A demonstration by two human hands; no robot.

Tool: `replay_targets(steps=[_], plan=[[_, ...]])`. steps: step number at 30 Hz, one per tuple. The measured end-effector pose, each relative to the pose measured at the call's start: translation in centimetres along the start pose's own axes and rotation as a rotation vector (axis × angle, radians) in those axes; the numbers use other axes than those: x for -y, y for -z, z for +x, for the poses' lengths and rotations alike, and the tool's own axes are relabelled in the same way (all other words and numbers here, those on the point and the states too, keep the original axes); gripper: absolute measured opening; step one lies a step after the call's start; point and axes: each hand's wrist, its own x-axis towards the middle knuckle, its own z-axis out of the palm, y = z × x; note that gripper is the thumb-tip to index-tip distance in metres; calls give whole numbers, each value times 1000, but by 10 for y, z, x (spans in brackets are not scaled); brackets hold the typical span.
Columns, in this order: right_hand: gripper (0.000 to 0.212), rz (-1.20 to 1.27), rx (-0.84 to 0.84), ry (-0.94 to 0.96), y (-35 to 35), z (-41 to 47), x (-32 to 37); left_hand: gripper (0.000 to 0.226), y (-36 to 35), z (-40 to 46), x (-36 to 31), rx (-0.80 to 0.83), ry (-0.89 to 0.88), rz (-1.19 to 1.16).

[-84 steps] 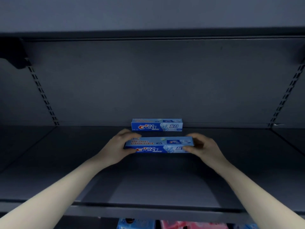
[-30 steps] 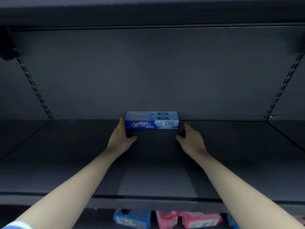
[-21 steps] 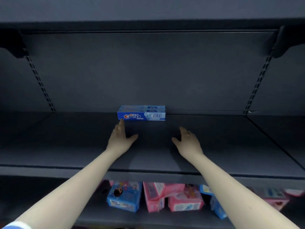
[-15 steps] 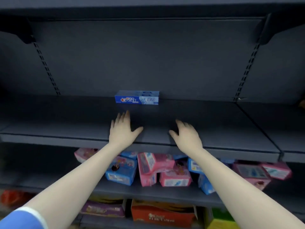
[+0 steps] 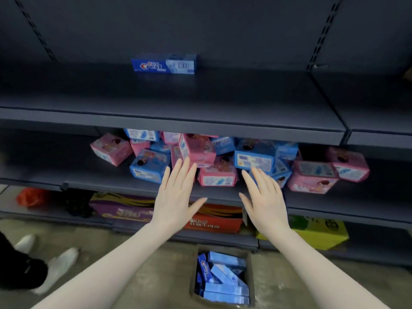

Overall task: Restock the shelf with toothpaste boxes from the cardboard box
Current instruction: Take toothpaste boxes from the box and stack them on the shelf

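Left hand and right hand — both held out in front of the body, palms down, fingers straight and spread, thumbs turned inward toward each other. Neither hand holds or touches anything; they hang in the air side by side, in line with the front edge of the middle shelf.

The cardboard box stands on the floor below the hands and nearer the body, a little to the right of the midline, so the right hand is judged the nearer one. The next reach therefore runs downward and back, not forward. Inside it lie blue toothpaste boxes: the lowest ones lie flat with their long axes running left to right, while those above lean at a slant — the blur makes the exact count uncertain.

Outward and above, the upper shelf carries stocked toothpaste at its back wall, long axis left to right, apparently two boxes deep. The rest of that shelf is still to be filled.

Beyond the fingertips, pink and blue packets are heaped on the middle shelf.
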Motion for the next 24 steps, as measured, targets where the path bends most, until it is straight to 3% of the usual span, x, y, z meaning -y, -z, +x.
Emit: replay_targets(steps=[6,11,17,24], plan=[[54,65,207,-91,-77,-69,-14,89,-91,-46,-20,217,-19,-115],[64,80,411,-153,-168,-140,-27,82,-200,-96,-37,447,-88,-153],[59,85,607,-240,-294,-222,-49,82,-345,-154,-52,708,-133,-169],[58,103,799,-298,-399,-295,-70,105,-477,-210,-62,976,-202,-153]])
